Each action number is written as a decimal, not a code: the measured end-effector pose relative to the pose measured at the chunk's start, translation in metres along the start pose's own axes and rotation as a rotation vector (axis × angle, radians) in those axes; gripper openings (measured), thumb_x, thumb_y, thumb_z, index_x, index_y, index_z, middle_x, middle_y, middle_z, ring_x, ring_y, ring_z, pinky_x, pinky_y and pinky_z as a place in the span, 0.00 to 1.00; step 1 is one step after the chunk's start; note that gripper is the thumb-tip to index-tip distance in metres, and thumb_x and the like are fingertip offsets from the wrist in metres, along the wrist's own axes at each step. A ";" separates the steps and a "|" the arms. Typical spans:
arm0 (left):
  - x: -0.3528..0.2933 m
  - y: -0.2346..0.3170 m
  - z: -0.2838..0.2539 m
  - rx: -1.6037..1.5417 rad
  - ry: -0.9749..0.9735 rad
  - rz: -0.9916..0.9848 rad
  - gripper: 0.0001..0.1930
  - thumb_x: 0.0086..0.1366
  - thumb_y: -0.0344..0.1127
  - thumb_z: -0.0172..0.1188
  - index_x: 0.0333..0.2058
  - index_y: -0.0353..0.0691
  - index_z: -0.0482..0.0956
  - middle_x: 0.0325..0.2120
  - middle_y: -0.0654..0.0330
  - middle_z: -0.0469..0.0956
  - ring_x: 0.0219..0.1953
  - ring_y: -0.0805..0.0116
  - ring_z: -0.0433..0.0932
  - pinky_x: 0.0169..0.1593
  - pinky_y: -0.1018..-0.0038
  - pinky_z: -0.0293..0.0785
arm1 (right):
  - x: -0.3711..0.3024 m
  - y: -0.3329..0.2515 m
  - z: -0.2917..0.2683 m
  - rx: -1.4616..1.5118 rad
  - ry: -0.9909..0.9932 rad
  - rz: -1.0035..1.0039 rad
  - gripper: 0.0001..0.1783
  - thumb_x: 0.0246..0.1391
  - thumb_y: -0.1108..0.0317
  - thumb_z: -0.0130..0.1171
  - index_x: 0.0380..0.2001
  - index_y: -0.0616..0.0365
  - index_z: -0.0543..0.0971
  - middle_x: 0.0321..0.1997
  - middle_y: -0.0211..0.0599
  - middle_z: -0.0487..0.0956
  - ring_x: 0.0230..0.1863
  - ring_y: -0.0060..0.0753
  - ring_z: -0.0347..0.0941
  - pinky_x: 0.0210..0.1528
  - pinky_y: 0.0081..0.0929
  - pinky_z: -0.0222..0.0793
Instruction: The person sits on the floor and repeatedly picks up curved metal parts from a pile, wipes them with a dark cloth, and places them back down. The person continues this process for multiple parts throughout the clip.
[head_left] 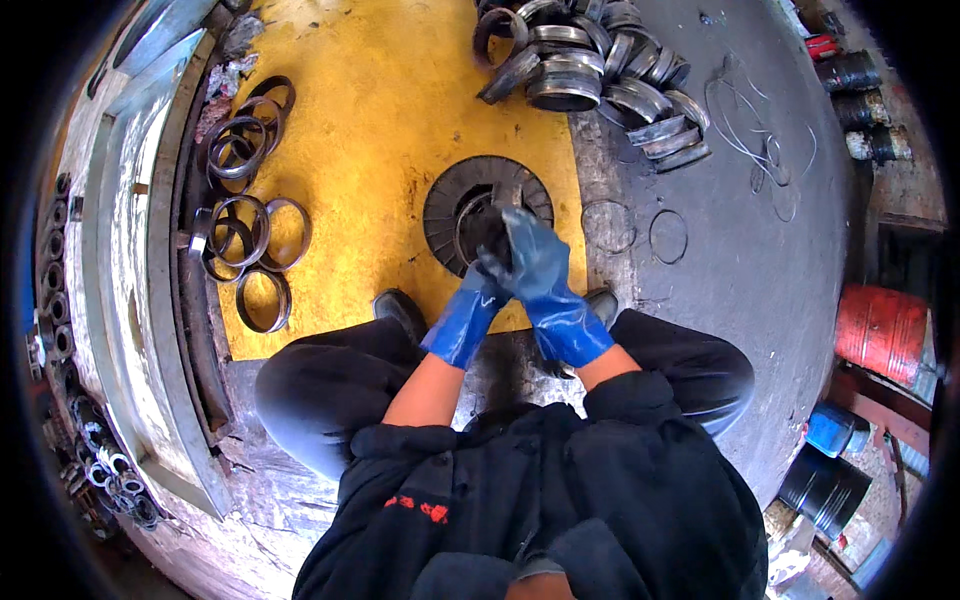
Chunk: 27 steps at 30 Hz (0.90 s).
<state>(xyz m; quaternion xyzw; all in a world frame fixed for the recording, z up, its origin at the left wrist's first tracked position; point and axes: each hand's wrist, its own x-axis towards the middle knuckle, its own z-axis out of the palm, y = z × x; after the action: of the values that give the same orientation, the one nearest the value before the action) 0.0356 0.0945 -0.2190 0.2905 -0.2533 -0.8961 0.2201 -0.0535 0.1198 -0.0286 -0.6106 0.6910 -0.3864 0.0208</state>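
Squatting, I have both hands close together over a round black ribbed disc (440,215) with a ring-shaped hub, lying on the yellow floor sheet. My right hand (540,255), in a long blue glove stained grey, is closed near the disc's hub. Against it, my left hand (492,280) is closed too, its glove darkened at the fingers. Between and beyond the gloves there is dark material over the hub; whether it is held or part of the disc is unclear. A short dark block-like piece (510,190) shows just past the right fingertips.
Loose dark metal rings (262,300) lie at left, beside a metal frame (150,250). A heap of metal rings (565,85) stands at the far side. Two thin rings (668,237) and tangled wire (770,150) lie right. A red drum (880,335) stands at far right.
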 end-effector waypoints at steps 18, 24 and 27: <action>-0.039 0.052 0.047 0.080 0.178 -0.118 0.10 0.55 0.25 0.64 0.38 0.39 0.81 0.33 0.57 0.81 0.35 0.65 0.80 0.38 0.67 0.78 | 0.080 0.007 0.002 0.038 -0.367 0.677 0.31 0.50 0.46 0.59 0.48 0.61 0.75 0.42 0.55 0.78 0.46 0.56 0.74 0.49 0.44 0.69; -0.019 0.018 0.014 -0.020 0.065 0.109 0.19 0.69 0.41 0.48 0.54 0.39 0.69 0.53 0.55 0.71 0.50 0.60 0.73 0.49 0.61 0.74 | -0.017 -0.011 0.004 0.005 -0.002 0.047 0.39 0.45 0.52 0.65 0.59 0.57 0.67 0.50 0.51 0.76 0.46 0.55 0.75 0.47 0.41 0.73; -0.024 0.016 0.007 0.368 0.066 0.206 0.20 0.71 0.42 0.45 0.56 0.39 0.69 0.53 0.58 0.72 0.51 0.60 0.73 0.53 0.64 0.73 | -0.002 -0.006 0.006 0.052 -0.104 0.184 0.38 0.44 0.55 0.66 0.60 0.52 0.67 0.54 0.52 0.74 0.49 0.58 0.74 0.52 0.41 0.71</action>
<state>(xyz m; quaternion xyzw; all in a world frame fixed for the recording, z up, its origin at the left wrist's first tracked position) 0.0526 0.0970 -0.1947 0.3275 -0.4336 -0.7975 0.2620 -0.0452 0.1189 -0.0308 -0.5631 0.7319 -0.3683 0.1080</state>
